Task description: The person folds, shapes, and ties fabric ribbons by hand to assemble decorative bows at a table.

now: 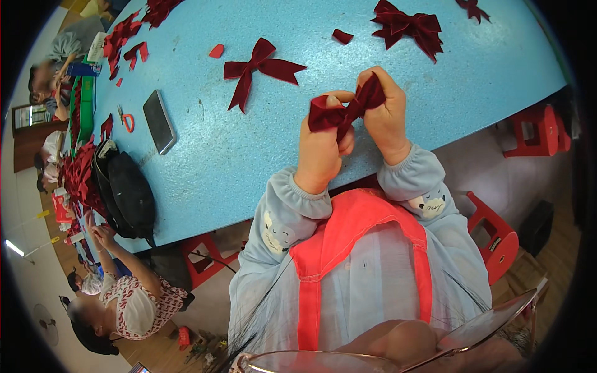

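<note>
- Raising both hands at the lower left of the frame, a co-worker (142, 304) in a patterned top is beside the table's near-left end.
- At the left, a heap of dark red velvet pieces (81, 174) lies just beside a black bag (132, 193), with a green tray (86, 109) above it in the frame.
- Toward the upper left, orange-handled scissors (128, 122) and a dark phone (160, 122) rest on the speckled blue table (205, 186), near each other but apart.
- Upper middle: a loose bow (252, 68) lies flat with its loops and tails spread, touched by neither hand.
- Right of centre, above the table's near edge, the left hand (320, 150) has its fingers curled closely around the left loop of the held bow (354, 110).
- The right hand (388, 118) pinches the same bow's right loop between thumb and bent fingers; the knot sits between the two hands.
- This velvet bow should be very light, soft and floppy, hardly slippery and not brittle, though its loops would crush easily. Best hold: gently near the knot, or at the loop bases.
- Upper right: a cluster of bows (407, 30) lies on the table; below it at the right edge stands a red stool (542, 132).
</note>
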The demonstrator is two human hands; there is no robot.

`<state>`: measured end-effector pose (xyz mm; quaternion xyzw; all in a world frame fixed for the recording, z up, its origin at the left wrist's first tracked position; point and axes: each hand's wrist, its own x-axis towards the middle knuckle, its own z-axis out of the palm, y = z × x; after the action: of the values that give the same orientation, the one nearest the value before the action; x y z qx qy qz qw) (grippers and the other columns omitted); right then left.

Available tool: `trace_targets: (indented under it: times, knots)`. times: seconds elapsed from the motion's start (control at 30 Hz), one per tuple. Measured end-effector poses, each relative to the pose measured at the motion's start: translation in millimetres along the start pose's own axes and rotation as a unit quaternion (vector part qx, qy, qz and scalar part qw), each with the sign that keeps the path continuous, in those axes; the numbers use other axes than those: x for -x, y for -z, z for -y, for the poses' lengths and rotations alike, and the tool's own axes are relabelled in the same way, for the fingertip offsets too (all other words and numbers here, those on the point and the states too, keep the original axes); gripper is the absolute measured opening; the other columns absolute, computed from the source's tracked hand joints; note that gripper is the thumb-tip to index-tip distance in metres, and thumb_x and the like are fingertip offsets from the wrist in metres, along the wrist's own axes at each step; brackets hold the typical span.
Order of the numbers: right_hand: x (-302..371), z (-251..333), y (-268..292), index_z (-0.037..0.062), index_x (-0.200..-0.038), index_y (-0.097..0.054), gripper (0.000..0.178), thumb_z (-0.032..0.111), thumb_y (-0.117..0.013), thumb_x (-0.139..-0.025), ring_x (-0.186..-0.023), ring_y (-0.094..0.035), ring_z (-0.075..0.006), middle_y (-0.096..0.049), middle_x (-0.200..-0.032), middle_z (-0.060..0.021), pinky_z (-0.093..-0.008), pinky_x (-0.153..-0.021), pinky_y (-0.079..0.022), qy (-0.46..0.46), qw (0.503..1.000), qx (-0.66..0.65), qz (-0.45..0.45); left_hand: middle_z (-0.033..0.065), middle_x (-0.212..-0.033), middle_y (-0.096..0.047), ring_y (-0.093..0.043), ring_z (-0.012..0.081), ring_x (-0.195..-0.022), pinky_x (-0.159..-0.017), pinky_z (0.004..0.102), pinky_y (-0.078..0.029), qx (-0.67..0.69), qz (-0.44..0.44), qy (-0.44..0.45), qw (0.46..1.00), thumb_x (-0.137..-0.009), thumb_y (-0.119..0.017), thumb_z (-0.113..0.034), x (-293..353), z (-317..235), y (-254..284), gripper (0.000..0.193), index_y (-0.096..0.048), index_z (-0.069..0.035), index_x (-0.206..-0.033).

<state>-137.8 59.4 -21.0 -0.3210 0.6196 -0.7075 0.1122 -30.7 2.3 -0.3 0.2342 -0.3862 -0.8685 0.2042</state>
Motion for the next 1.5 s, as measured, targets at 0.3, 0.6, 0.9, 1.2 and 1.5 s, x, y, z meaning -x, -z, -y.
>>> trace_targets:
  times: [0.3, 0.6, 0.9, 1.2, 1.5]
  knots:
    - [-2.5, 1.5, -0.8, 0.0009, -0.087, -0.058, 0.024, 0.023, -0.053, -0.093, -0.059, -0.048, -0.0073, -0.054, -0.065, -0.0023, -0.0230, -0.052, -0.041, 0.027, 0.999, 0.001, 0.034, -0.0026, -0.065, -0.037, -0.025, 0.0052, -0.041, -0.038, 0.0223, -0.019, 0.100, 0.081, 0.068, 0.989, -0.095, -0.048, -0.037, -3.6, 4.0, 10.2, 0.027, -0.047, -0.012, -0.106]
    - [-0.4, 0.3, -2.2, 0.0016, -0.089, -0.057, 0.009, 0.009, -0.053, -0.086, -0.059, -0.055, -0.0123, -0.060, -0.070, -0.0090, -0.0252, -0.054, -0.044, 0.034, 0.998, 0.044, 0.017, -0.0046, -0.064, -0.037, -0.024, 0.0048, -0.042, -0.040, 0.0218, -0.019, 0.132, 0.131, 0.060, 0.981, -0.095, -0.047, -0.034, -7.7, 6.6, 12.8, 0.018, -0.045, -0.016, -0.101]
    - [3.7, 6.0, -8.3, 0.0013, -0.079, -0.048, 0.023, 0.019, -0.048, -0.095, -0.063, -0.041, -0.0073, -0.048, -0.069, -0.0011, -0.0223, -0.055, -0.036, 0.044, 0.998, 0.015, -0.049, -0.0045, -0.061, -0.037, -0.023, 0.0049, -0.041, -0.040, 0.0220, -0.019, 0.130, 0.153, 0.043, 0.979, -0.095, -0.047, -0.036, -10.3, 9.6, 10.1, 0.022, -0.045, -0.014, -0.099]
    - [-9.6, 0.5, 9.0, 0.0014, -0.082, -0.056, 0.020, 0.019, -0.057, -0.090, -0.064, -0.048, -0.0066, -0.056, -0.073, 0.0011, -0.0226, -0.055, -0.041, -0.107, 0.982, -0.137, 0.075, -0.0046, -0.058, -0.033, -0.023, 0.0052, -0.041, -0.039, 0.0219, -0.019, 0.124, 0.059, 0.122, 0.983, -0.092, -0.052, -0.029, -10.9, 4.2, 4.9, 0.018, -0.051, -0.012, -0.097]
    - [-4.3, 1.2, -0.4, -0.0023, -0.084, -0.058, 0.018, 0.015, -0.056, -0.089, -0.062, -0.045, -0.0059, -0.054, -0.066, -0.0009, -0.0227, -0.054, -0.040, -0.020, 0.999, -0.010, 0.029, -0.0051, -0.057, -0.028, -0.021, 0.0051, -0.042, -0.039, 0.0214, -0.018, 0.171, 0.120, 0.139, 0.968, -0.090, -0.052, -0.023, -12.8, 2.5, 14.8, 0.012, -0.049, -0.014, -0.097]
